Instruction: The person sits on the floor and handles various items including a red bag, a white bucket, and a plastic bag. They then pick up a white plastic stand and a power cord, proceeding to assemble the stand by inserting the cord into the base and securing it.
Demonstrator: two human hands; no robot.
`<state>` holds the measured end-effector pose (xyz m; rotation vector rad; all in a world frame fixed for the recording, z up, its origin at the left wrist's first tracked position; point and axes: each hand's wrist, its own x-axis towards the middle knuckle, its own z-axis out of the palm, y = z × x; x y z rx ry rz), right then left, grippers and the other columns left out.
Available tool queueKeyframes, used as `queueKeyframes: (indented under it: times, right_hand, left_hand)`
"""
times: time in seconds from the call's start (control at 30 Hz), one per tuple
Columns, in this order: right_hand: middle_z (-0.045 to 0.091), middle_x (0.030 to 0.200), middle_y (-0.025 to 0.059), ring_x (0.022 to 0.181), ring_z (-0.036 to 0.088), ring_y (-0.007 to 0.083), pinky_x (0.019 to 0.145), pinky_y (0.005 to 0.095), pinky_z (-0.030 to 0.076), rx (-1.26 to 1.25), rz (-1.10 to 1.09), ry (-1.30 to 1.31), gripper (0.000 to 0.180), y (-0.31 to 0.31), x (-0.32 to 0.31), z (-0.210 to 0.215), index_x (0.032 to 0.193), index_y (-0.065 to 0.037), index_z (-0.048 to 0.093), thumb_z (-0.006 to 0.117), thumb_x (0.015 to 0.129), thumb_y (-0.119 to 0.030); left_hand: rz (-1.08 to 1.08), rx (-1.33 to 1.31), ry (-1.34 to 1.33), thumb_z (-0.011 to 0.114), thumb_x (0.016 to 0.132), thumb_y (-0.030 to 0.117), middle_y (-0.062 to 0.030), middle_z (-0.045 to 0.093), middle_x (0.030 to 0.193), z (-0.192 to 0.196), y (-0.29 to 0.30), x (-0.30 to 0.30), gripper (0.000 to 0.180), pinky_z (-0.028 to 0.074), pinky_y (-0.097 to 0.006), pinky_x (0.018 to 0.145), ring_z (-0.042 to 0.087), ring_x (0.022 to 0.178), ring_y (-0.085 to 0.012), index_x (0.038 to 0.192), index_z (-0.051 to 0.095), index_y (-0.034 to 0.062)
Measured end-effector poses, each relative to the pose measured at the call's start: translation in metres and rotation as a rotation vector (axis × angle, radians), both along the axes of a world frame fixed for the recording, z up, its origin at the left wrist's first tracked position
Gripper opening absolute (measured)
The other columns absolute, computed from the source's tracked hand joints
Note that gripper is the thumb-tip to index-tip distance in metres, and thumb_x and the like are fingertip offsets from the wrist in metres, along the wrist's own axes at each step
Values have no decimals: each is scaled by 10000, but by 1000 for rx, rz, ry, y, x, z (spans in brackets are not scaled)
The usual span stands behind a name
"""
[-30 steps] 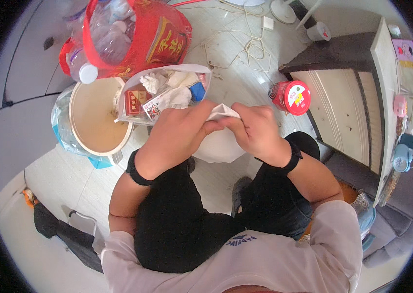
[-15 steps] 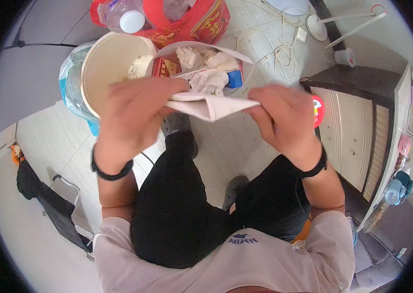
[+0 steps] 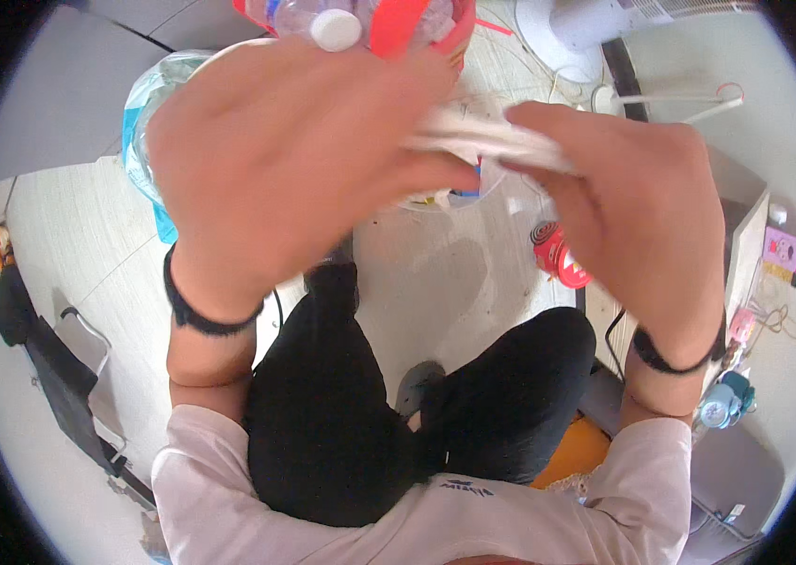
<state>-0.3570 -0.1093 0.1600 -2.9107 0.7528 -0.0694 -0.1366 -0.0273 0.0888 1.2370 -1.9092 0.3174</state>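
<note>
A folded white tissue or paper point(image 3: 487, 137), blurred by motion, is stretched between my two hands. My left hand point(image 3: 275, 160) pinches its left end, with the thumb below and the fingers above. At the other end, my right hand point(image 3: 643, 198) grips it between thumb and fingers. Both hands are raised in front of the container of waste, covering most of it; only a bit of its lower rim and some blue packaging point(image 3: 466, 193) show beneath the tissue.
A pale blue plastic bag point(image 3: 148, 113) lines the left side, beside a mostly hidden cream bucket. Behind stands a red bag point(image 3: 454, 42) holding a clear bottle with a white cap point(image 3: 336, 30). A red tin point(image 3: 562, 259) is near my right wrist. A white fan point(image 3: 595, 33) stands far right.
Both hands have risen and moved up and to the right with the white tissue, and look larger. The tissue now appears narrower and tilted down to the right.
</note>
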Motion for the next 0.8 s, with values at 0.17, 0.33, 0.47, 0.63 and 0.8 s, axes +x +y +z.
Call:
queueKeyframes:
  times: [0.17,0.33,0.47,0.63,0.8]
  right_hand:
    - [734,783,93,682,713,169,605,280,517,444,-390,-566,137,-11,-27,-37,951,-46,739,663,841,-72]
    - [706,795,173,709,715,281,630,292,526,328,-259,-284,123,-7,-37,-75,944,-9,729,670,845,-52]
    - [693,865,205,776,697,360,676,337,544,309,-170,-454,182,-9,-37,-123,1007,-7,704,670,831,-33]
    - [700,980,206,899,697,358,752,359,551,384,-165,-488,268,-23,-50,-159,1070,-6,679,641,807,24]
    - [683,954,166,925,666,314,782,357,536,313,-107,-551,394,-28,-42,-173,1091,-35,690,603,727,89]
  left_hand:
    - [295,-6,354,625,870,47,-85,706,891,-69,25,27,131,509,-282,580,658,655,-240,988,682,56]
    - [211,259,50,619,850,51,-91,682,911,-110,1,22,207,541,-375,697,646,799,-306,1043,682,90]
    - [101,457,254,638,832,71,-115,686,887,-126,-12,20,208,539,-445,716,648,801,-365,1033,686,91]
    - [268,763,237,612,809,44,-182,689,881,-126,-14,19,247,526,-467,764,644,856,-405,1040,692,73]
    - [278,796,229,597,855,97,-205,689,907,-120,-13,13,223,521,-457,762,649,881,-401,1049,703,71]
